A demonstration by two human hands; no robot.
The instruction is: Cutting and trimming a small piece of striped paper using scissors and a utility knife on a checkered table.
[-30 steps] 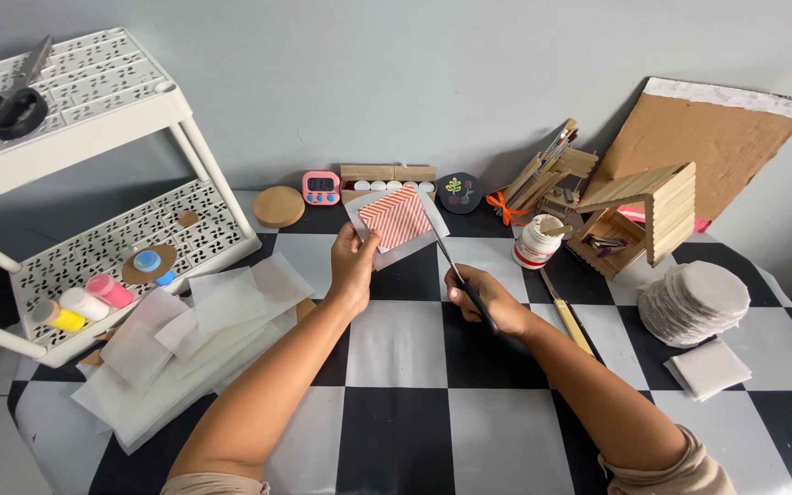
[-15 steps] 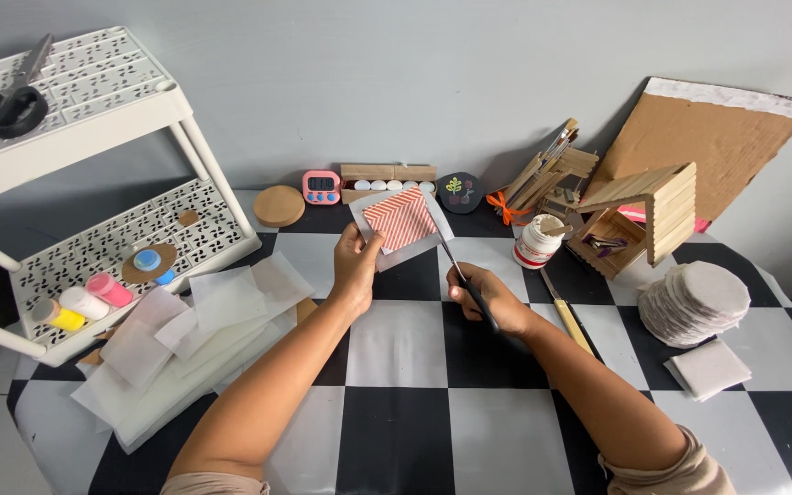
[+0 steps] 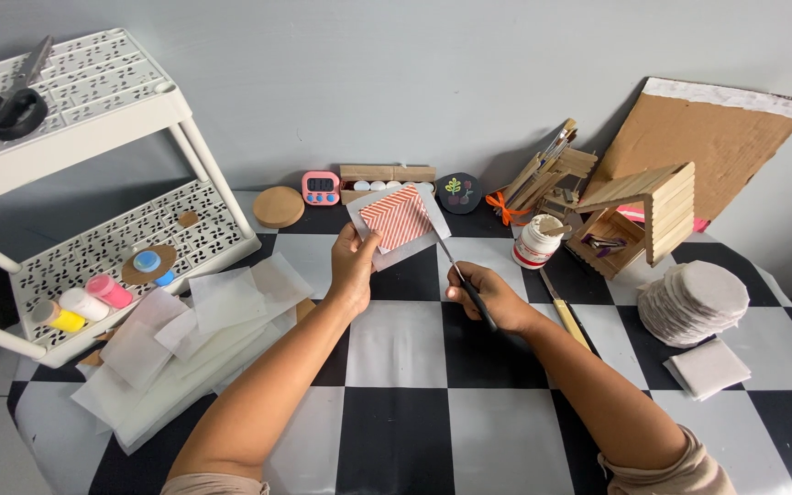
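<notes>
Two hands up | my left hand (image 3: 352, 266) fingers pinch the striped card (image 3: 397, 217) upright for access | my right hand (image 3: 488, 298) fingers grip the brush (image 3: 462, 280), tip at card's lower edge, above the tabletop (image 3: 405, 348)

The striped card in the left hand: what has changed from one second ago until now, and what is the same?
Almost nothing changed. The left hand holds the striped card up as before; the card has perhaps tilted and shifted very slightly. The right hand still grips the thin dark tool with its tip at the card's lower right edge. Nothing was taken or let go. The white jar, the wooden house and the rack stayed in place.
</notes>
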